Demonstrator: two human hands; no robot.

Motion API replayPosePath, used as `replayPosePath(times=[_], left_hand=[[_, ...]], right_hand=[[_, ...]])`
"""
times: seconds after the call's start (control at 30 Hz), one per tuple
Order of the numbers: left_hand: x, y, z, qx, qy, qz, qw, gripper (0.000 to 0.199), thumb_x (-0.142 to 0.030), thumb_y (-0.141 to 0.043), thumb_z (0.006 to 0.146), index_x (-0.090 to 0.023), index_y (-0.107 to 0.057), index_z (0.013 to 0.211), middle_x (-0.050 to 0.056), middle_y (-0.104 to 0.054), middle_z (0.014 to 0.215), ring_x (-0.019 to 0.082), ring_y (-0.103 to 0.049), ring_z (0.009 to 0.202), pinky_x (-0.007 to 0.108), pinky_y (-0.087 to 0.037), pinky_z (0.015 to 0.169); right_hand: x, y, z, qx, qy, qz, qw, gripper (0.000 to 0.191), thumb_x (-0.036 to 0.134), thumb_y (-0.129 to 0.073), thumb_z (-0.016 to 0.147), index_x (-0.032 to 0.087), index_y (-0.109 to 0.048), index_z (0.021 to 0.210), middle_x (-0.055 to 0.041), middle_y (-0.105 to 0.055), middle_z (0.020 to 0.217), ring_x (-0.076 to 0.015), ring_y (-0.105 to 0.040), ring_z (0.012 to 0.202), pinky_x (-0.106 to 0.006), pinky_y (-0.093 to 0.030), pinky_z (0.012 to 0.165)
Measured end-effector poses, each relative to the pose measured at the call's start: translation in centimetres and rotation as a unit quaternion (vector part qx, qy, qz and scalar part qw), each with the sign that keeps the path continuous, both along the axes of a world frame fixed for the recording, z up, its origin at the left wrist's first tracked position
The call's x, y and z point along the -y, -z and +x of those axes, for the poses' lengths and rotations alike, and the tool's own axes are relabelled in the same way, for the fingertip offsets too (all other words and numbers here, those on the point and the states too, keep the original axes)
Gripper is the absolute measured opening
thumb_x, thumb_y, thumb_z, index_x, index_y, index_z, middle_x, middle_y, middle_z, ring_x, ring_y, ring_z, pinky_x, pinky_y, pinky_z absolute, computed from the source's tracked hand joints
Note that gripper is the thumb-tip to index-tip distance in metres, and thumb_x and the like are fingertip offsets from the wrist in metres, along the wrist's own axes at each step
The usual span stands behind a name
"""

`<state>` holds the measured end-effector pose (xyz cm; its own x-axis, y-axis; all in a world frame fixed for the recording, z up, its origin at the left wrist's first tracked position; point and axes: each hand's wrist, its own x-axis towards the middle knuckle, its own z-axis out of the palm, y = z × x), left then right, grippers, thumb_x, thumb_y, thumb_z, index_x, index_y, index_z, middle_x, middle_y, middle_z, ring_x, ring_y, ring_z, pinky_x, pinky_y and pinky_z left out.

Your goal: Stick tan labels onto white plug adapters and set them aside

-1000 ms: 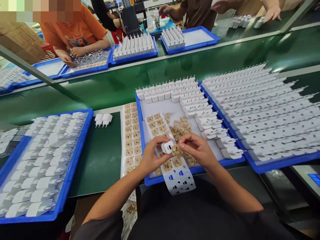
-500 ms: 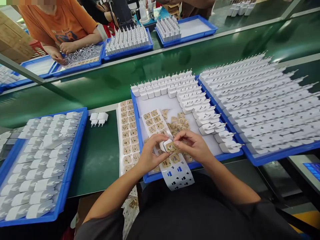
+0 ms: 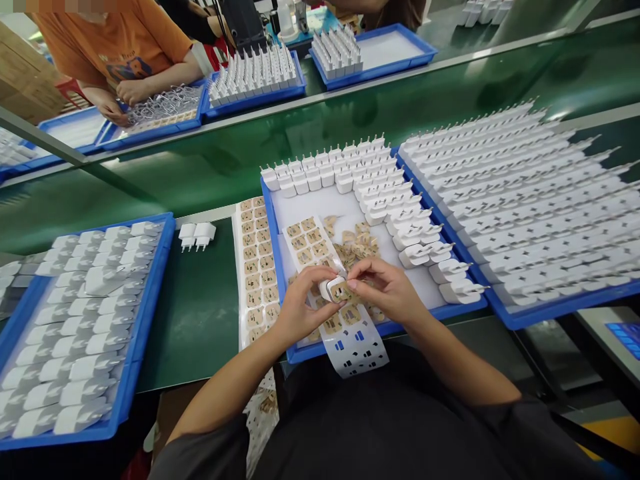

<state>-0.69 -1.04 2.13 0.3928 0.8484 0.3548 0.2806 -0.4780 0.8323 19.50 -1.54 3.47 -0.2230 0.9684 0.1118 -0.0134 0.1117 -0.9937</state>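
Note:
My left hand (image 3: 306,301) is closed around a white plug charger (image 3: 327,288), its end face turned up toward me. On that face lies a tan sticker (image 3: 341,291) with small dark cutouts. The thumb and index finger of my right hand (image 3: 383,283) pinch the sticker's right edge. Under my hands a sticker sheet (image 3: 311,241) with tan pieces runs over the front rim of a blue tray (image 3: 273,230). Loose tan sticker pieces (image 3: 361,247) are heaped behind my hands. White chargers (image 3: 387,207) stand in rows along the tray's back and right side, pins up.
To the right, another blue tray (image 3: 520,321) is packed with upright chargers. A left tray (image 3: 137,333) holds chargers lying down. Two chargers (image 3: 197,233) lie on the green table beside a second sticker sheet (image 3: 251,257). Across the divider, a person in orange (image 3: 125,47) handles cables.
Both hands stay nearly in place over the tray, still on the charger and sticker. The view has shifted very slightly.

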Motion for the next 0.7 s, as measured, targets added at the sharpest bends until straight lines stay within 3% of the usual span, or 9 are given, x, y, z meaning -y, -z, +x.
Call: replayPosePath(times=[0.43, 0.7], left_hand=[[0.04, -0.24, 0.02, -0.004, 0.004, 0.000, 1.000, 0.035, -0.028, -0.076, 0.081, -0.022, -0.058, 0.111, 0.009, -0.066, 0.111, 0.023, -0.064, 0.107, 0.040, -0.053, 0.092], [0.06, -0.13, 0.07, -0.010, 0.003, 0.010, 1.000, 0.034, -0.026, -0.076, 0.081, -0.022, -0.059, 0.111, 0.009, -0.066, 0.111, 0.024, -0.064, 0.108, 0.041, -0.052, 0.093]], right_hand=[[0.14, -0.01, -0.18, 0.039, 0.013, 0.011, 0.999, 0.012, 0.032, -0.068, 0.088, 0.021, -0.066, 0.088, -0.0026, -0.067, 0.085, -0.0155, -0.064, 0.077, -0.028, -0.055, 0.069], [0.13, -0.38, -0.59, 0.086, 0.040, 0.061, 0.994, 0.010, 0.030, -0.070, 0.086, 0.021, -0.065, 0.084, -0.0014, -0.067, 0.080, -0.0145, -0.063, 0.070, -0.028, -0.054, 0.066]])
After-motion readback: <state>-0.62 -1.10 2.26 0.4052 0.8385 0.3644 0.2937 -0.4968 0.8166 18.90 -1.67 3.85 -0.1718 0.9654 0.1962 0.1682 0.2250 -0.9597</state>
